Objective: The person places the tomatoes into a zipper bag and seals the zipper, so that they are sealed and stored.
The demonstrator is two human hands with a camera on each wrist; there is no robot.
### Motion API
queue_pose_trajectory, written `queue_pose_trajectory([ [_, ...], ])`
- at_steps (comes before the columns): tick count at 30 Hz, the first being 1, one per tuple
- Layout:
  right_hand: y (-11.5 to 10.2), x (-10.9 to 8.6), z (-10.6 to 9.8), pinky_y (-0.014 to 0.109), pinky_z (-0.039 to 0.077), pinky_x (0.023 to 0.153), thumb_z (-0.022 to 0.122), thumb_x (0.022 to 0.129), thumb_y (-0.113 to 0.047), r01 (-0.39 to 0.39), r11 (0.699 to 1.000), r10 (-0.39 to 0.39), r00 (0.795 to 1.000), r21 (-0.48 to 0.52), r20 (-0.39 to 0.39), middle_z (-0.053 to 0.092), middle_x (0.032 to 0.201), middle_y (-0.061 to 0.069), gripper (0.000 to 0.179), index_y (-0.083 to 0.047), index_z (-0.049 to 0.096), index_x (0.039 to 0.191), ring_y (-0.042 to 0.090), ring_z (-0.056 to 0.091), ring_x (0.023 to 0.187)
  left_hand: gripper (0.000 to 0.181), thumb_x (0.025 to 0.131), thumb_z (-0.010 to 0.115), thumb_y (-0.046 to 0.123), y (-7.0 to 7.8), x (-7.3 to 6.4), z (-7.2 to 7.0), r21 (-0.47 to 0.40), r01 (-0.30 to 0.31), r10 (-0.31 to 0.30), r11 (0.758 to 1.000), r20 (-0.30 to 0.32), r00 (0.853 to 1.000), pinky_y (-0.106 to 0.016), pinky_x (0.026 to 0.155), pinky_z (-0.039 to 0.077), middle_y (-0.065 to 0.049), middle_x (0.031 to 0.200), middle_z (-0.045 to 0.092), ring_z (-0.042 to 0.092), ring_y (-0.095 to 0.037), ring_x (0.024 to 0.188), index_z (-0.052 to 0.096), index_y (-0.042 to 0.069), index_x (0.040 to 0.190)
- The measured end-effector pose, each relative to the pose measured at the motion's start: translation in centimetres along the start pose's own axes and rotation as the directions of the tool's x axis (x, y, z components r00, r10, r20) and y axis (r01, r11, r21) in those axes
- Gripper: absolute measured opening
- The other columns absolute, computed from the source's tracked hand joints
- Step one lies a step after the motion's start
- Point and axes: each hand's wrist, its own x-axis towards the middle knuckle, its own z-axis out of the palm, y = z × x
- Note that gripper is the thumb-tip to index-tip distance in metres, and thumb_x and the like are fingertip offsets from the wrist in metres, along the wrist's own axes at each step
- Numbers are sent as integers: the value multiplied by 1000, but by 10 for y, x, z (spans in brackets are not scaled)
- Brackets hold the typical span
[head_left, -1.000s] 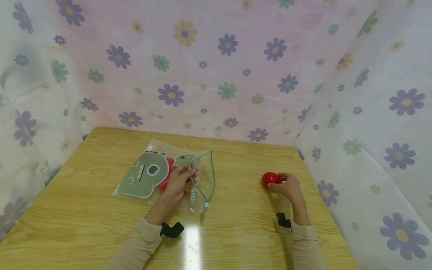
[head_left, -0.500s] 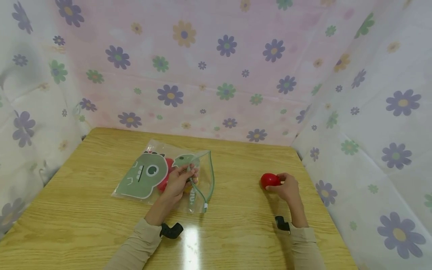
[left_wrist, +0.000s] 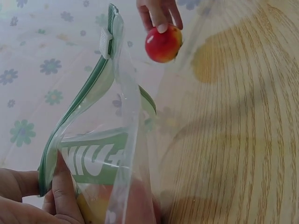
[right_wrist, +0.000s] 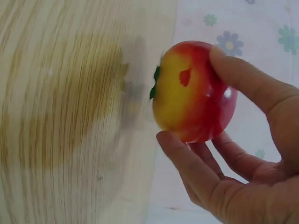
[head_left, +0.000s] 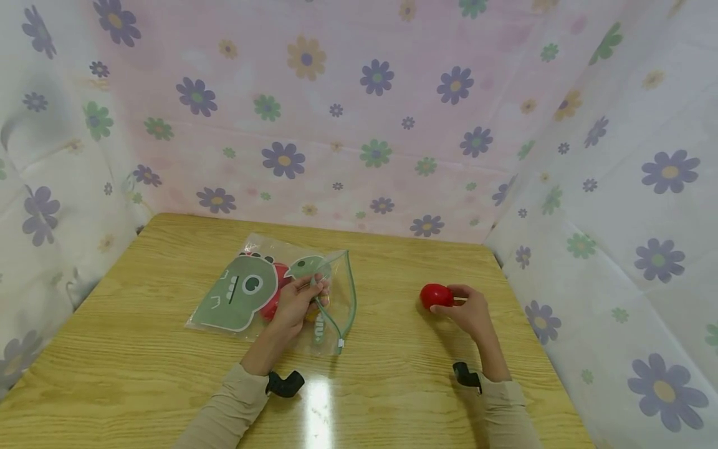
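My right hand (head_left: 470, 313) pinches a shiny red and yellow toy apple (right_wrist: 194, 93) with green leaf bits at one end. Thumb and fingertips press its opposite sides, and it hangs a little above the table, apart from its shadow. To the left, a clear slider zip bag (head_left: 238, 293) printed with a green dinosaur lies on the table. My left hand (head_left: 294, 305) pinches one edge of its mouth, and the green-trimmed opening (left_wrist: 88, 91) gapes to the right, toward the apple. Red and yellow things (left_wrist: 96, 205) show inside the bag, partly hidden by the print and my hand.
The wood-grain table (head_left: 387, 386) carries the bag. Flower-printed cloth (head_left: 348, 125) walls the back and both sides. A black wrist camera mount (head_left: 286, 383) sits on the left wrist, another mount (head_left: 467, 376) on the right.
My right hand has moved left with the toy apple, nearer the bag's mouth. The left hand and the bag stay nearly where they were.
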Motion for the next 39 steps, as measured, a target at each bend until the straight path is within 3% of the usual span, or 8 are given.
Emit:
queue_pose_trajectory([
  [6,-3,1,3,32,60,85,84,86,-26,42,993,-46,999,115,25,55,141,23,70,-2,52,143,41,56,123,35,100,61,-2,-1,1,0,1,3,-3,1000,-12,1000,-18,66,60,0,90,73,66,-5,64,55,-12,132],
  [13,-36,-17,6,31,61,85,83,85,-8,114,976,-119,993,186,16,53,142,27,63,6,54,139,45,54,123,34,99,62,-2,-1,1,0,21,2,-2,1000,-21,1000,-18,64,60,-1,90,73,66,-6,62,56,-11,131],
  [19,-14,-1,22,26,61,85,87,81,-7,130,963,-123,991,237,-44,54,143,21,65,1,57,138,41,55,123,33,99,62,-3,-1,2,1,1,-2,2,1000,-3,1000,-19,64,60,-1,88,72,66,-7,62,54,-13,129],
  [23,-10,1,30,26,61,84,89,79,-10,157,955,-149,988,253,-50,57,140,17,65,-2,60,136,37,57,120,31,99,61,-3,0,1,1,-6,3,-3,1000,0,1000,-20,65,61,-2,88,72,65,-7,63,55,-12,128],
  [31,-16,-2,44,32,61,87,91,75,-7,193,939,-204,979,286,10,59,137,16,65,-4,62,133,36,58,119,30,100,61,-3,0,1,0,-15,14,-14,1000,-16,1000,-21,65,61,-3,90,72,65,-9,67,55,-11,128],
  [39,-22,-6,55,36,61,89,89,76,-1,248,910,-287,955,331,73,59,138,19,65,-2,61,134,39,58,120,31,100,61,-1,1,0,0,13,25,-24,1000,-27,999,-20,67,61,-3,92,73,66,-8,68,56,-9,130],
])
